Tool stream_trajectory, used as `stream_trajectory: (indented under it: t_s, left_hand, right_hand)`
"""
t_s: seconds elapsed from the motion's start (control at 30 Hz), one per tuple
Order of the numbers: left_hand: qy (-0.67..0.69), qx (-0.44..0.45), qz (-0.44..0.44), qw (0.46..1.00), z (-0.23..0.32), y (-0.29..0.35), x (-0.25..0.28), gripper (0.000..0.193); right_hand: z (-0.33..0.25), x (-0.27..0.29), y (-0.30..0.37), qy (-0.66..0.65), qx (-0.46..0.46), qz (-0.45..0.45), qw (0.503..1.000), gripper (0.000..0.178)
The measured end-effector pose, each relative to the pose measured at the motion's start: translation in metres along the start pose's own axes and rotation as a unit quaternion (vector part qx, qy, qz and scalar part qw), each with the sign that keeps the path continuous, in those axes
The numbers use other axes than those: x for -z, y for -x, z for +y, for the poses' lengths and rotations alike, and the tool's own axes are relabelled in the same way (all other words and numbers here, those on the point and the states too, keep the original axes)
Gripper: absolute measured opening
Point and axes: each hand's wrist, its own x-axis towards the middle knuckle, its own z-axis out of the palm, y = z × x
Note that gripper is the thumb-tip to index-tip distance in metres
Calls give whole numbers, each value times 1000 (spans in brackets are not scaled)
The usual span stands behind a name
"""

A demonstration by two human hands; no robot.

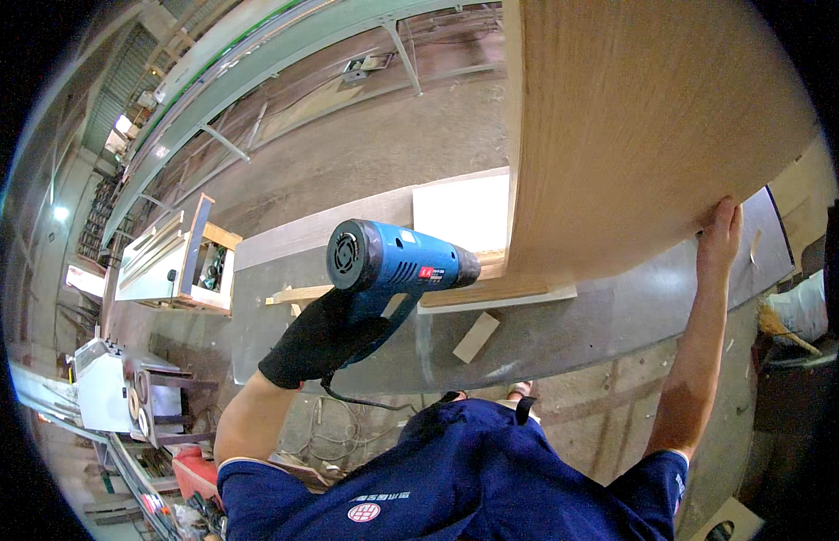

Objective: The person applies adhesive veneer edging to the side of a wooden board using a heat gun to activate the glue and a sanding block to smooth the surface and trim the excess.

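My left hand (316,341), in a black glove, is wrapped round the handle of a blue and black heat gun (410,260). Its nozzle points right, close to the left edge of a large wood-grain panel (645,135) that stands up from the table. A black cord hangs from the bottom of the handle. My bare right hand (721,233) grips the panel's near right edge, the thumb partly hidden. Beneath the panel's left end lie wooden strips (491,290) and a white board (462,215).
The grey metal table (383,347) curves across the view, with a small wood offcut (476,336) on it. A wooden frame (180,257) stands at left, a white machine (104,388) below it. A brush (787,326) is at far right. Loose cable (334,433) lies on the floor.
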Motion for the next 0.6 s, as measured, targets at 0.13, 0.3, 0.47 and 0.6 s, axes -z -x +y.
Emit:
stream_trajectory:
  t_s: [0.13,0.3,0.47,0.6]
  left_hand:
    - [27,-8,4,1000,-5,2,1,57]
    - [75,0,-4,997,-3,0,-5,53]
    - [78,19,-23,997,8,-8,-8,51]
    - [55,35,-23,998,12,-1,-2,50]
  right_hand:
    - [-2,-4,1,-25,1,-4,1000,54]
    - [-2,-5,0,-26,24,-8,999,55]
    - [5,3,-1,-11,16,-2,1000,57]
    - [-2,0,-1,-2,-14,-2,1000,59]
